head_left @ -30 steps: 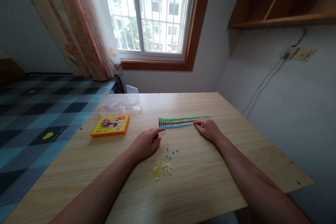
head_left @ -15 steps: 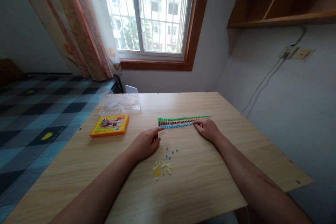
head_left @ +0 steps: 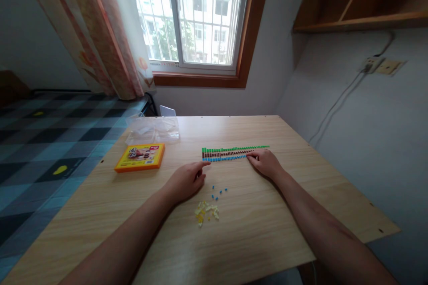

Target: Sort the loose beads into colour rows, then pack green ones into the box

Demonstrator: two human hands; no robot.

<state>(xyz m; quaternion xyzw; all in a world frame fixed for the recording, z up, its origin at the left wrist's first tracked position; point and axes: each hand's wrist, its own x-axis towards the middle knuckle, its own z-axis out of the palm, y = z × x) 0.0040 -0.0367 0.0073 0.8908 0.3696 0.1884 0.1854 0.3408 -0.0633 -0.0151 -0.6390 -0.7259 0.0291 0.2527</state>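
Three rows of tiny building blocks stand side by side on the wooden table: a green row (head_left: 234, 148), a brown row (head_left: 227, 154) and a blue row (head_left: 220, 159). My left hand (head_left: 186, 181) rests by the near left end of the blue row, index finger stretched out and thumb apart, holding nothing. At that row's right end, the fingertips of my right hand (head_left: 265, 162) are pinched together on a small blue block, mostly hidden by them. Nearer to me lie several loose blue blocks (head_left: 220, 192) and a scattered pile of yellow and cream blocks (head_left: 206, 212).
A flat yellow and orange box (head_left: 140, 157) lies at the left of the table (head_left: 254, 227). Behind it stands a clear plastic container (head_left: 154, 130). A checked bed (head_left: 67, 142) is on the left, and a wall shelf (head_left: 361, 22) hangs at the upper right.
The view has tilted very slightly, shifting everything a few pixels. Both hands stay at the same places by the blue row.
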